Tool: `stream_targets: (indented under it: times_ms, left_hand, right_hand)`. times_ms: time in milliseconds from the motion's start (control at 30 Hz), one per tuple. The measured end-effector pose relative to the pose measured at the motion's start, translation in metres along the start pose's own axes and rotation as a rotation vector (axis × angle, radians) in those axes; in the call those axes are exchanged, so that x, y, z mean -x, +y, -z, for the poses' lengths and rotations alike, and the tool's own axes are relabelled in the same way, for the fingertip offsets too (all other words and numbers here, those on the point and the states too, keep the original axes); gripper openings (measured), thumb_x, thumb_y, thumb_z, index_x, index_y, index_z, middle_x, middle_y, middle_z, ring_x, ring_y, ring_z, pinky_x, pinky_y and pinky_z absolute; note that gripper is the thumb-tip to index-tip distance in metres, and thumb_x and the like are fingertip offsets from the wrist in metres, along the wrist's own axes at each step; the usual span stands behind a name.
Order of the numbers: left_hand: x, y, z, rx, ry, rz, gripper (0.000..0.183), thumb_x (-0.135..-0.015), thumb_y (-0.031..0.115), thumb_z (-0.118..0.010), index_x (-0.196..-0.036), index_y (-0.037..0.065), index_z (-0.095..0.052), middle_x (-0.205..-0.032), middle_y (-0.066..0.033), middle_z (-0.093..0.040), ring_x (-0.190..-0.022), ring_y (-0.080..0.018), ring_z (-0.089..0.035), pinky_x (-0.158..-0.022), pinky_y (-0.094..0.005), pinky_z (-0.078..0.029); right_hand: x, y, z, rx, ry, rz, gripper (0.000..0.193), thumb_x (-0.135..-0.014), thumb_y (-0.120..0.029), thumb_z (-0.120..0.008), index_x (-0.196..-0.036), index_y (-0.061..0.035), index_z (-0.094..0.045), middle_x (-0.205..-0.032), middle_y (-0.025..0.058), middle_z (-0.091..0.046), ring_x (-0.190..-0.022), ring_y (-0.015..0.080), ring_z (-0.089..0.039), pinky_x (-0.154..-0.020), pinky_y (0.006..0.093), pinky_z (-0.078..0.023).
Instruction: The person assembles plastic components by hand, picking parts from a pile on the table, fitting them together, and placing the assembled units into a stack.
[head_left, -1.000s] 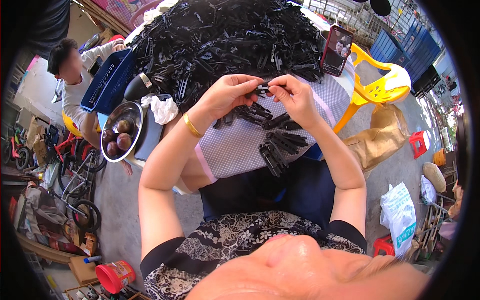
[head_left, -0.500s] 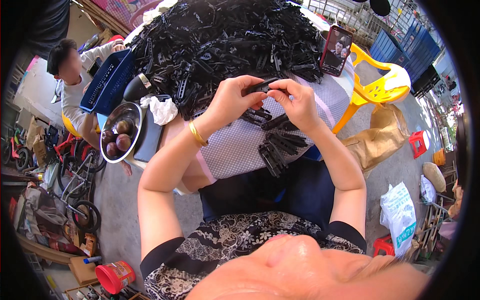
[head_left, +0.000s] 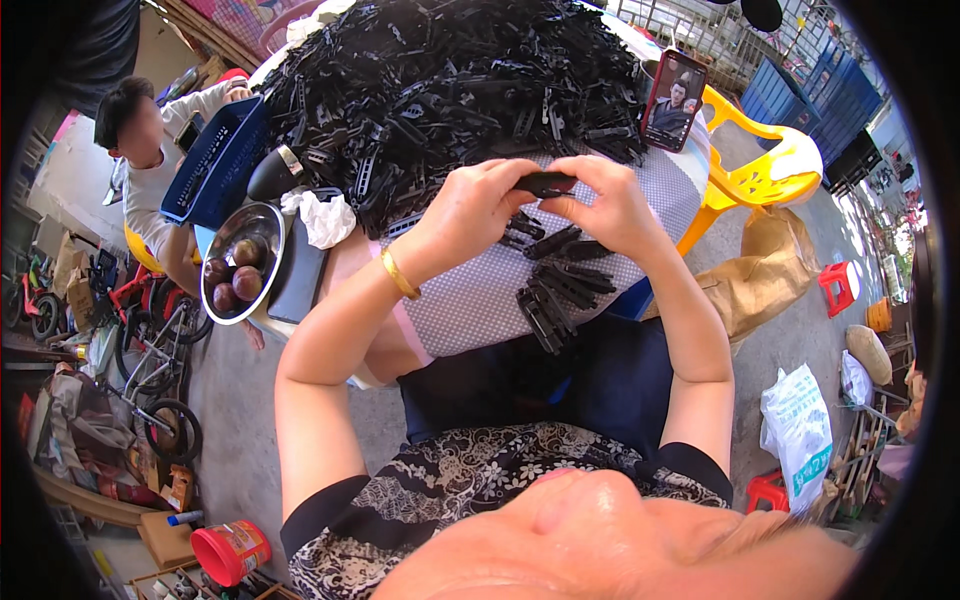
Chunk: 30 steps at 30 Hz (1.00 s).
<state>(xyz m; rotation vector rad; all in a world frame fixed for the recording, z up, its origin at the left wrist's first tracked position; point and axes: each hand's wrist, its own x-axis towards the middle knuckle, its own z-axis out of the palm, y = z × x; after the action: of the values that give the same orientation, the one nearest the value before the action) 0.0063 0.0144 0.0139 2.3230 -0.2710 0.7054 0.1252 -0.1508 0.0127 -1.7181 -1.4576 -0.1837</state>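
Between my two hands, above the near part of the table, is a small black plastic piece (head_left: 546, 184). My left hand (head_left: 480, 207) pinches its left end, with a gold bangle on that wrist. At the other end, the fingers of my right hand (head_left: 607, 205) close on the same piece. Several similar black plastic pieces (head_left: 562, 290) lie in a cluster just below my hands, at the table's near edge. Beyond my hands rises a large heap of black plastic parts (head_left: 450, 80). The exact kind of the held piece cannot be made out.
A phone (head_left: 672, 102) stands upright at the right of the heap. To the left are a blue basket (head_left: 215, 165), a steel bowl (head_left: 280, 235) of round purple fruit, and crumpled white tissue (head_left: 325, 218). Another person (head_left: 150, 170) sits at the far left; a yellow chair (head_left: 765, 165) stands right.
The black piece has turned to lie level between my hands. My right hand has moved slightly right and its grip has shifted onto the piece's right end.
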Motion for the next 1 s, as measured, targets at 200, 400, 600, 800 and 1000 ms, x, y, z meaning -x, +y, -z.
stream_targets:
  times_ms: [200,400,600,800,1000]
  left_hand:
    - [-0.002,0.0,0.001,0.009,0.009,-0.053,0.026,-0.081,-0.003,-0.062,-0.106,-0.003,-0.059,-0.084,-0.0136,-0.064,-0.065,-0.018,-0.063,-0.06,-0.028,-0.05]
    - [-0.006,-0.009,0.002,0.085,-0.038,-0.01,0.029,-0.079,-0.002,-0.063,-0.108,-0.002,-0.059,-0.081,-0.0125,-0.065,-0.066,-0.0142,-0.063,-0.06,-0.0268,-0.051]
    - [-0.004,-0.004,0.002,0.224,-0.197,0.205,0.03,-0.077,0.001,-0.066,-0.107,-0.001,-0.062,-0.081,-0.0098,-0.066,-0.071,-0.0105,-0.062,-0.064,-0.0257,-0.05]
    - [0.006,0.003,-0.017,0.236,-0.438,-0.196,0.027,-0.073,0.015,-0.073,-0.097,0.004,-0.066,-0.084,-0.0095,-0.064,-0.082,-0.0239,-0.057,-0.074,-0.0328,-0.048]
    - [-0.009,-0.053,0.024,-0.586,-0.036,0.048,0.015,-0.071,0.005,-0.065,-0.086,0.005,-0.067,-0.089,-0.0108,-0.06,-0.092,-0.0275,-0.054,-0.08,-0.0356,-0.047]
  right_hand:
    - [0.003,-0.002,-0.009,0.067,0.115,0.028,0.028,-0.069,-0.019,-0.076,-0.089,-0.0038,-0.065,-0.079,0.0127,-0.065,-0.072,0.0282,-0.063,-0.065,0.0348,-0.047]
    - [0.003,0.003,-0.007,0.103,0.098,0.026,0.025,-0.071,-0.016,-0.075,-0.091,-0.0045,-0.065,-0.077,0.0126,-0.065,-0.07,0.0246,-0.062,-0.066,0.0323,-0.047]
    - [-0.001,0.04,0.005,-0.727,-0.172,-0.271,0.029,-0.083,-0.026,-0.068,-0.098,-0.0006,-0.064,-0.09,0.0057,-0.066,-0.083,0.0126,-0.062,-0.075,0.0259,-0.047]
    - [-0.003,0.073,-0.013,0.328,0.06,-0.154,0.028,-0.081,-0.025,-0.067,-0.099,-0.0039,-0.065,-0.095,0.0103,-0.063,-0.086,0.024,-0.062,-0.075,0.0324,-0.049]
    - [-0.006,0.071,-0.023,0.485,0.005,-0.168,0.016,-0.075,-0.017,-0.067,-0.084,-0.0043,-0.064,-0.087,0.0116,-0.059,-0.083,0.0295,-0.061,-0.072,0.0392,-0.05]
